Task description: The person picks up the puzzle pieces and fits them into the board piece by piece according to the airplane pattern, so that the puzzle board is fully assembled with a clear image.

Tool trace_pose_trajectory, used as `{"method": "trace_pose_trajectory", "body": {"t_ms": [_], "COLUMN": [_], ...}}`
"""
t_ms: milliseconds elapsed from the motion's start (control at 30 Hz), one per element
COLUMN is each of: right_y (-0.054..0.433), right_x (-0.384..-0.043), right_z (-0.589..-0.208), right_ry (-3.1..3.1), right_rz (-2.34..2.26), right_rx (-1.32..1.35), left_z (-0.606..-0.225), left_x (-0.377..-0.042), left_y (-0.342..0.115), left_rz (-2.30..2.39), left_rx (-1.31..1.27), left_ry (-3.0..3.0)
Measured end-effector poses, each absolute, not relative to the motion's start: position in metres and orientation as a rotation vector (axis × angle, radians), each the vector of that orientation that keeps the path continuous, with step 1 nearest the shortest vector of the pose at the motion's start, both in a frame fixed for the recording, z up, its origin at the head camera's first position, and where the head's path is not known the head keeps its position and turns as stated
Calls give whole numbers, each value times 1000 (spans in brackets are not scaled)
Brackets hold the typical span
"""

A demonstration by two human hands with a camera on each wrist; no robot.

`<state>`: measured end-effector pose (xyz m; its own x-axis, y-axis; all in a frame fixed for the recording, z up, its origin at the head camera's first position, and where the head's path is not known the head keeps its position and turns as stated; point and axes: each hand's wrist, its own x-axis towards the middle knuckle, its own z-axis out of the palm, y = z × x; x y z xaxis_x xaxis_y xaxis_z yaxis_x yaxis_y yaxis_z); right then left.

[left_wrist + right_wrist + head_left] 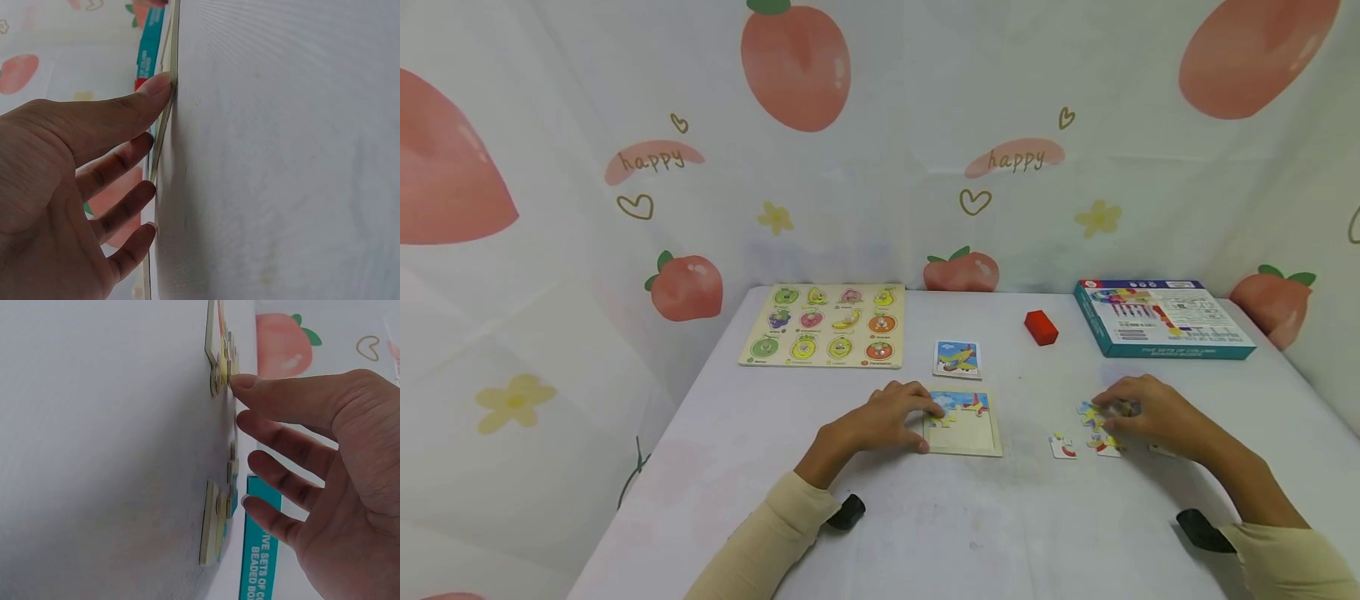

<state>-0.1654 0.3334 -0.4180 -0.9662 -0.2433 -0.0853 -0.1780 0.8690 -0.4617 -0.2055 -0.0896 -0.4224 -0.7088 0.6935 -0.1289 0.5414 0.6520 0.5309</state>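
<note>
A wooden puzzle tray (pixel 972 443) lies on the table, its upper part filled with blue, yellow and red jigsaw pieces. My left hand (pixel 880 418) rests at the tray's left side, with the thumb touching the near left corner and the index fingertip on the pieces inside. In the left wrist view the thumb (pixel 153 87) presses against the tray's edge. To the right, my right hand (pixel 1153 417) pinches a yellow and blue puzzle piece (pixel 1087 414) between thumb and index finger. Other loose pieces lie around it, including a white and red puzzle piece (pixel 1063 447).
Behind the tray sits a small airplane picture puzzle (pixel 957 359). A fruit board (pixel 823 327) lies at the back left. Farther right are a red block (pixel 1041 327) and a teal-edged box (pixel 1165 321). A printed cloth hangs behind the table.
</note>
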Motion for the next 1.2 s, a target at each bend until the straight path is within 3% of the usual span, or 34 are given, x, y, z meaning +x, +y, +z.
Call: {"method": "trace_pose_trajectory", "body": {"t_ms": [1200], "right_y": [334], "right_x": [-168], "right_z": [-422], "right_ry": [2940], "right_rz": [-650], "right_rx": [-334], "left_z": [-425], "left_x": [-207], "left_y": [-92], "left_rz": [673], "left_rx": [1003], "left_ry": [2548]}}
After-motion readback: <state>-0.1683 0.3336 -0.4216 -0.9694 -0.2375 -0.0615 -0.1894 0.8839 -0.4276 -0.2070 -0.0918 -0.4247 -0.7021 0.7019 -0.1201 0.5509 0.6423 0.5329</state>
